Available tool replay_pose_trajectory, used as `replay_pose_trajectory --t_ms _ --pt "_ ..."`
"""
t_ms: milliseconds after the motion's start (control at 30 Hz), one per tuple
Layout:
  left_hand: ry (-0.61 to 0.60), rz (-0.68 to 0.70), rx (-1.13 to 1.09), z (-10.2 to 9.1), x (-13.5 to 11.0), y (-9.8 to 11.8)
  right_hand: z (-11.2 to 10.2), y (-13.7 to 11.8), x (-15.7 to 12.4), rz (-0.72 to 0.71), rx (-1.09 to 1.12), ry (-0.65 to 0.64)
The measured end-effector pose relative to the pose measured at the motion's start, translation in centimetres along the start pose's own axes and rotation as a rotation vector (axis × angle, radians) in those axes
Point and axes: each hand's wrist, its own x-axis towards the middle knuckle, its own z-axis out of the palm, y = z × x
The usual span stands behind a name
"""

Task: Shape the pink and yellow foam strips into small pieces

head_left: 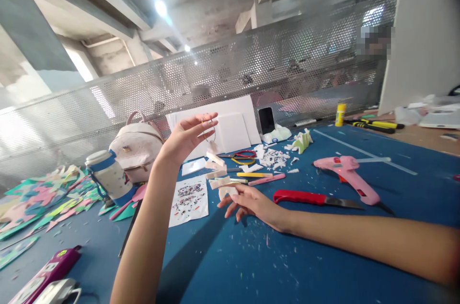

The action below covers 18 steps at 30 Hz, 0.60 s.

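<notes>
My left hand (189, 137) is raised, its fingers pinched on a thin ring (203, 127). Beneath it hangs a string of several white foam-like pieces (215, 165), one below another. Down by the blue tabletop, my right hand (249, 205) grips the lowest white piece (227, 192) between thumb and fingers; its other fingers are spread. Behind the pieces lie scissors (246, 155) with red and yellow handles, and pens, among them a yellow pen (254, 175) and a pink pen (266, 180). A red-handled knife (300, 197) rests right of my right hand.
A pink glue gun (354, 169) lies at right, near a yellow glue stick (340, 115). White scraps (275, 157) and a speckled paper sheet (187, 203) are mid-table. At left are a bottle (109, 177), a backpack (138, 146), coloured foam offcuts (43, 198) and a purple power strip (50, 273).
</notes>
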Motion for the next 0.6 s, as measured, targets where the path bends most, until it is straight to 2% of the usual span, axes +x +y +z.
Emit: replay_pose_trajectory --t_ms 100,267,467,600 --pt "0.073 0.007 0.211 -1.1 0.3 -0.7 -0.2 -0.1 0.1 -0.021 -0.033 0.033" --pt "0.094 -0.046 0.3 -2.6 0.6 -1.8 -0.7 0.2 0.4 -0.042 -0.056 0.07" --pt "-0.029 -0.103 0.388 -3.4 0.9 -2.9 -0.6 0.1 0.3 -0.03 -0.066 0.092" --pt "-0.227 -0.197 0.464 -4.3 1.0 -5.1 -0.5 -0.4 0.3 -0.013 -0.071 0.135"
